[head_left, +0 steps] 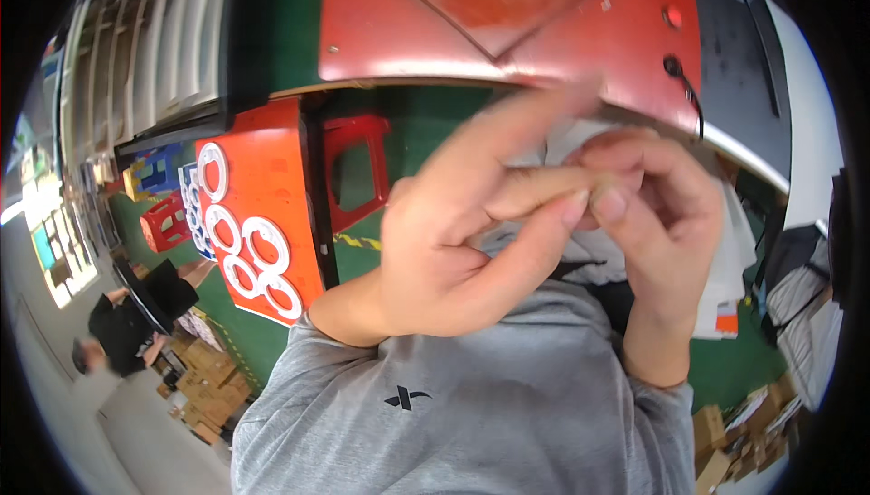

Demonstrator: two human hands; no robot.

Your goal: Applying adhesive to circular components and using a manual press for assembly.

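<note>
Head view shows the left hand (453, 250) and right hand (657, 214) pinching together on a small white piece (571, 137), best worked with slow, steady fingertip pressure.

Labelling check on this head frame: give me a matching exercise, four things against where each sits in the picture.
Things:
1. white flat rings on the orange board
2. small red plastic stool
3. brown cardboard boxes
4. the person's two bare hands: left hand, right hand

Places:
A. centre, raised close to the camera, fingertips together
B. lower left, piled on the floor
C. left of centre, lying in a cluster on a bright surface
D. far left, on the green floor

Pairs: 1-C, 2-D, 3-B, 4-A
</note>
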